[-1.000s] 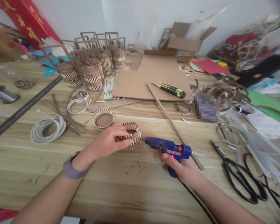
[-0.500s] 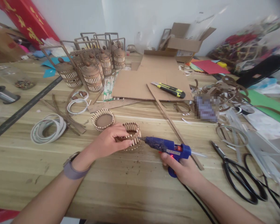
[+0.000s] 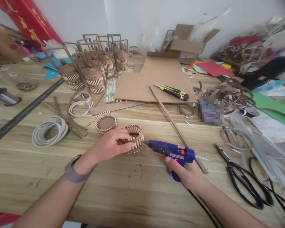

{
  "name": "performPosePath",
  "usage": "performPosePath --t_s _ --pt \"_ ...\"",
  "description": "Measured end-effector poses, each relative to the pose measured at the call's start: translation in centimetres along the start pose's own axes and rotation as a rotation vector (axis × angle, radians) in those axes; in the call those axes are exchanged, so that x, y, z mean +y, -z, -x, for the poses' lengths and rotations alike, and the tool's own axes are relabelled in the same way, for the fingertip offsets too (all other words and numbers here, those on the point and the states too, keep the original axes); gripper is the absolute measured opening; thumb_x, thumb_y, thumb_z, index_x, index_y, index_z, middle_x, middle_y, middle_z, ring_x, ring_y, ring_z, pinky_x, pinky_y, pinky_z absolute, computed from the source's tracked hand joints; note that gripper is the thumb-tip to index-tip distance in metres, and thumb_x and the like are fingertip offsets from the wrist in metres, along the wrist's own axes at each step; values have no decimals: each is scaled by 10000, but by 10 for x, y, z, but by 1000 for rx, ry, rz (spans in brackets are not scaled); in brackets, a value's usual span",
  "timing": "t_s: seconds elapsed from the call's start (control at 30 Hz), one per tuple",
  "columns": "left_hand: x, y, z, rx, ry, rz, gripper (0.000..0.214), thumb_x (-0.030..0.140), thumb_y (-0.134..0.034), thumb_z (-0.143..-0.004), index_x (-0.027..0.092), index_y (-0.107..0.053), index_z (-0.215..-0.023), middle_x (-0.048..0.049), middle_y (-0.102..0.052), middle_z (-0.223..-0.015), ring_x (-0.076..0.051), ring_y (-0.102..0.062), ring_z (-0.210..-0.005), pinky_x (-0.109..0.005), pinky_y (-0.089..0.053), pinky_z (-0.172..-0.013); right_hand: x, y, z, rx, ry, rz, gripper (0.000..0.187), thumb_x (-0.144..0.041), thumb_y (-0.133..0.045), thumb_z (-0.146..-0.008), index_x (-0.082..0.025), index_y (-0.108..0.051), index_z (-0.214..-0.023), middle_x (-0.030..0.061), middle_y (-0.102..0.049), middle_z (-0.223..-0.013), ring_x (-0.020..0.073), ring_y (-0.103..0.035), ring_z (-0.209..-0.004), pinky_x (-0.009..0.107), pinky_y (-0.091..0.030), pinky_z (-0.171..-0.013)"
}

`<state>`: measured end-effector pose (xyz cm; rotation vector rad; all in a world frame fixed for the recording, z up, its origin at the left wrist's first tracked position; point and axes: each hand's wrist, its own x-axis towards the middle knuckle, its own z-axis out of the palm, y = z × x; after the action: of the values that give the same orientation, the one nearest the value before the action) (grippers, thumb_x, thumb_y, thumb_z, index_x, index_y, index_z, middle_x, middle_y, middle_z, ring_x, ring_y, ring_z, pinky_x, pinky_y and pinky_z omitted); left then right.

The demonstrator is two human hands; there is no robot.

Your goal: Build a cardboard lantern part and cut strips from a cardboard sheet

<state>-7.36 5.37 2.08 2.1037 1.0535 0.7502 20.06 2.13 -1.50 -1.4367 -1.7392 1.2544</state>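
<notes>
From where I stand, the left hand pinches a small round basket of pale sticks and brown strip upon the pale wooden table, I think for steadiness; the right hand grasps a blue plastic glue gun, its nozzle at the basket's side, perhaps touching.

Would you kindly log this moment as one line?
left hand: holding basket | right hand: holding glue gun | nozzle: at basket's side | cutter: on cardboard
</notes>
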Motion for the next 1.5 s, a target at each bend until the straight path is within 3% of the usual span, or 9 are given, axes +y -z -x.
performPosePath --t_s 0.2,0.43,0.6,0.73,0.97,1.27,1.5 --pt "-2 0 1 -3 7 8 288 340 -569 -915 196 -650 -679 -10 -680 -794 -179 -582 -857 -307 -410 -855 -7 -1 6 36 -56 -25 530 -715 -523 -796 -209 -512 -640 -22 -437 -531 112 -401 -482 240 -331 -409" --pt "-1 1 0 -9 32 -2 327 366 -564 -915 185 -632 -652 2 -603 -678 -171 -539 -774 -305 -410 -793 -2 1 2 -9 50 -2 525 -708 -503 -814 -209 -586 -674 -28 -421 -478 115 -387 -433 236 -323 -362" --pt "-1 1 0 -4 17 5 305 332 -574 -911 186 -633 -650 9 -602 -679 -162 -528 -766 -300 -399 -807 -2 1 5 47 26 -16 539 -706 -532 -805 -197 -566 -633 4 -506 -555 128 -461 -508 244 -389 -439" --pt "-1 0 0 -5 16 -22 297 351 -572 -913 183 -657 -683 5 -609 -674 -166 -542 -764 -304 -407 -803 2 -2 5 4 68 6 543 -703 -511 -819 -194 -573 -640 17 -534 -562 139 -486 -519 254 -414 -456" --pt "-1 -1 0 -12 19 17 278 364 -565 -920 182 -708 -766 -50 -726 -872 -209 -608 -915 -342 -426 -883 5 -5 2 -12 60 -9 530 -698 -500 -826 -198 -556 -659 12 -533 -567 135 -481 -509 250 -399 -443" --pt "-1 -1 0 -8 2 -7 265 337 -576 -917 180 -700 -742 -10 -660 -729 -174 -572 -803 -298 -417 -803 1 -5 2 -42 36 -40 527 -692 -497 -832 -209 -508 -621 -4 -481 -538 130 -454 -492 255 -372 -449" --pt "-1 -1 0 -7 7 -13 290 345 -566 -920 171 -697 -728 -24 -660 -741 -180 -566 -810 -305 -415 -803 -1 -5 2 -53 52 -62 505 -674 -494 -843 -214 -494 -634 -14 -460 -535 124 -435 -483 251 -349 -430"
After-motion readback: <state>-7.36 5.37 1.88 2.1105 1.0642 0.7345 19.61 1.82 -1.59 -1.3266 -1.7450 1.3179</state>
